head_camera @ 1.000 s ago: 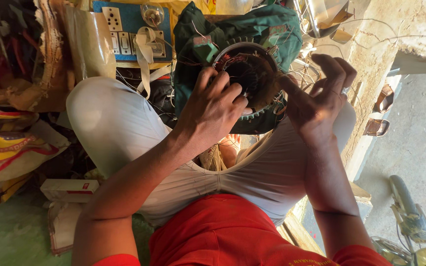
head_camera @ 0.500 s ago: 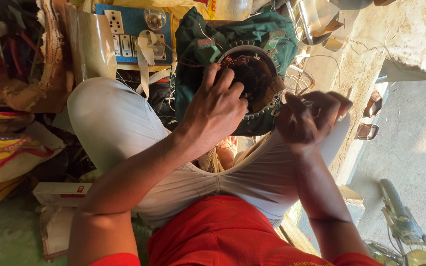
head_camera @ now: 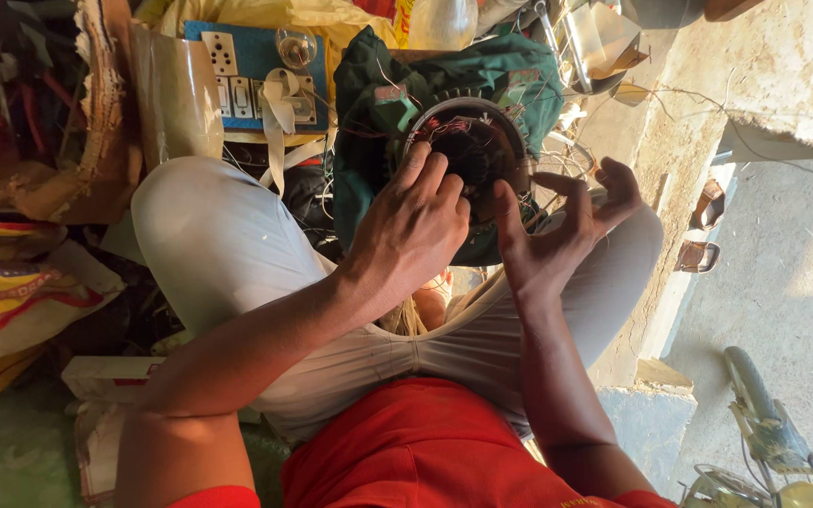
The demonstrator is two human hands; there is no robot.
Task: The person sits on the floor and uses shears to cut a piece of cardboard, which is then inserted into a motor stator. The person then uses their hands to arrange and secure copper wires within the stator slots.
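Head view: motor stator (head_camera: 468,150) sits in the green cloth bag (head_camera: 369,113) on the person's lap; left hand (head_camera: 411,230) rests on its rim, fingers curled, grip unclear; right hand (head_camera: 552,235) spread open just beside it, holding nothing visible; blue switchboard (head_camera: 247,56) behind.

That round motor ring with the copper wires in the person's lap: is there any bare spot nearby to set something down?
Bare room lies only on the grey concrete ground right of the pale stone ledge, past the brown sandals. It is crowded around the round wire-wound motor ring: left hand on it, right hand beside it, green cloth under it, blue switch board and bags leftward.
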